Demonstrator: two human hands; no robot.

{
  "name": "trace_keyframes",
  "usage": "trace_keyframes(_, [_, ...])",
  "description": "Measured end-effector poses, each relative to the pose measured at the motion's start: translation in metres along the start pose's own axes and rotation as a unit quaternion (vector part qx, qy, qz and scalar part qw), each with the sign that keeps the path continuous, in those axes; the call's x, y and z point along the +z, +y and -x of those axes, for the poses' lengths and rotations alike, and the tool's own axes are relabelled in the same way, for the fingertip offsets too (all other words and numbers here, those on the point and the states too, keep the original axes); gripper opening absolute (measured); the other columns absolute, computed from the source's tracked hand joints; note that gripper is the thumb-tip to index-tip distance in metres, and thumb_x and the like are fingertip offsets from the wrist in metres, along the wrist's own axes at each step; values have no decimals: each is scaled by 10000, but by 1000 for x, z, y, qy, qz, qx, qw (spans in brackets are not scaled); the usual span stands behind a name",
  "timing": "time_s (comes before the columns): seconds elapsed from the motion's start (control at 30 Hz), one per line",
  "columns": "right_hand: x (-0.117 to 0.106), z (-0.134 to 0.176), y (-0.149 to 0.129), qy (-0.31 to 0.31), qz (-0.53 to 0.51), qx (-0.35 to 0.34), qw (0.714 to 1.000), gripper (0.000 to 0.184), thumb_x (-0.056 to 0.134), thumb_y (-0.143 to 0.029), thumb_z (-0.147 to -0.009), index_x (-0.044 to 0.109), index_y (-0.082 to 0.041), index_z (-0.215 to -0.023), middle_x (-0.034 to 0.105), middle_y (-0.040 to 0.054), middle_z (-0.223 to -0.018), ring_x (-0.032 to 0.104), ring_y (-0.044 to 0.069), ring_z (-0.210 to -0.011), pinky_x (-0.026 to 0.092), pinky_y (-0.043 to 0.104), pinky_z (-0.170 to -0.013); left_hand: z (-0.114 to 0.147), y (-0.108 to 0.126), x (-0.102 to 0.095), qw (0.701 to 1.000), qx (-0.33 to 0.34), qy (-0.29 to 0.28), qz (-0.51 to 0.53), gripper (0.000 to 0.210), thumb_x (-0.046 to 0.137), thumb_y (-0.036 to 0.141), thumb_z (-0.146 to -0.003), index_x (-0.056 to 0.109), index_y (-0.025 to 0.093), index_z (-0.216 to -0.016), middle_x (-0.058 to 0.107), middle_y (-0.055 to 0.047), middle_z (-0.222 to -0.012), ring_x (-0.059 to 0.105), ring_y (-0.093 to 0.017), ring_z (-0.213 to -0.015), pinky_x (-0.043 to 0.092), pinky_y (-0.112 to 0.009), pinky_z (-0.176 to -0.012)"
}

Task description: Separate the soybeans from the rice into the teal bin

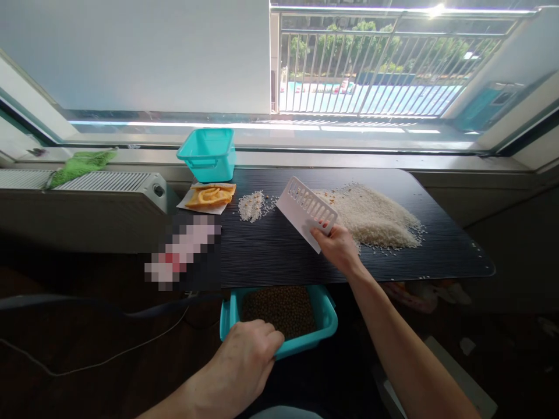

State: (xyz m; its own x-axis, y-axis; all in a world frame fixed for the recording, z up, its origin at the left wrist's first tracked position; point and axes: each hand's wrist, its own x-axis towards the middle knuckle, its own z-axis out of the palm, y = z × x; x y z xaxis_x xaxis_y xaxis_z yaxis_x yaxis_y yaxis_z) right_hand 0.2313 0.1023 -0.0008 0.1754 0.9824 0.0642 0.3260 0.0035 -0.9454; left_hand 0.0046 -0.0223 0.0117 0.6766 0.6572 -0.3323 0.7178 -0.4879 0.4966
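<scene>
Head view shows a flat white plastic scraper with a row of slots (297, 220) tilted above the dark wood-grained surface (262, 262), its slotted edge away from the person. The right hand (343, 247) has hold of its near right corner: the fingers are closed on it, thumb on the near face, with fingertips showing at the end slot. Just right of the scraper, and partly behind it, spreads a broad heap of small white grains (379, 215), with a few orange-brown bits along its left side. Left of the scraper lies a small scattered patch of white grains (251, 206), also mixed with darker bits.

Below the near edge of the surface sits a turquoise plastic tub (326, 320) filled with small brown granules (279, 308). The left hand (251, 352) is over its near rim, fingers curled and mostly hidden; whether they grip the rim, I cannot tell.

At the far left corner of the surface stands a second turquoise tub (213, 171), near an orange-and-white flat item (209, 196). Farther left, a crumpled green cloth (82, 167) lies on a white radiator (109, 195). Beyond the window, a metal railing (349, 70) stands in bright daylight.
</scene>
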Motion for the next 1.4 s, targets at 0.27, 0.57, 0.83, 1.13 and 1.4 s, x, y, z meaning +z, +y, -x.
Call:
trace_keyframes(0.27, [11, -68, -10, -34, 44, -86, 995, 326, 629, -460, -748, 734, -153, -782, 595, -4, -626, 511, 140, -629, 400, 277, -586, 1, -8, 1, 1000, 3, -8, 7, 151, 506, 49, -811, 567, 186, -832, 659, -38, -893, 605, -214, -833, 487, -316, -731])
trace_keyframes(0.57, [53, -137, -21, -174, 81, -103, 976, 222, 634, -345, -719, 723, -142, -710, 399, -75, -476, 313, 72, -493, 253, 246, -487, -3, -8, -5, 997, -9, -72, -19, 154, 537, 36, -784, 579, 171, -847, 680, -69, -921, 627, -233, -833, 513, -323, -717])
trace_keyframes(0.83, [36, -136, -21, -216, 90, -92, 968, 215, 631, -242, -706, 774, -133, -824, 547, -42, -523, 388, 78, -494, 294, 233, -474, -7, -14, -6, 997, -3, -79, -14, 180, 526, 13, -770, 573, 172, -839, 680, -65, -912, 626, -225, -830, 505, -308, -702])
trace_keyframes(1.13, [3, -119, -21, -227, 64, -89, 968, 191, 688, -292, -692, 782, -185, -818, 642, -19, -614, 452, 93, -532, 359, 244, -494, -7, -14, -3, 998, 4, -61, -16, 157, 533, 30, -783, 571, 175, -831, 677, -54, -898, 620, -218, -818, 499, -306, -706])
trace_keyframes(1.4, [41, -150, -16, -205, 47, -66, 975, 79, 656, -112, -670, 728, -138, -650, 585, -30, -513, 441, 85, -502, 366, 235, -475, -11, -12, -9, 995, -7, -97, -20, 172, 511, 18, -783, 584, 162, -844, 683, -64, -913, 633, -229, -829, 512, -317, -698])
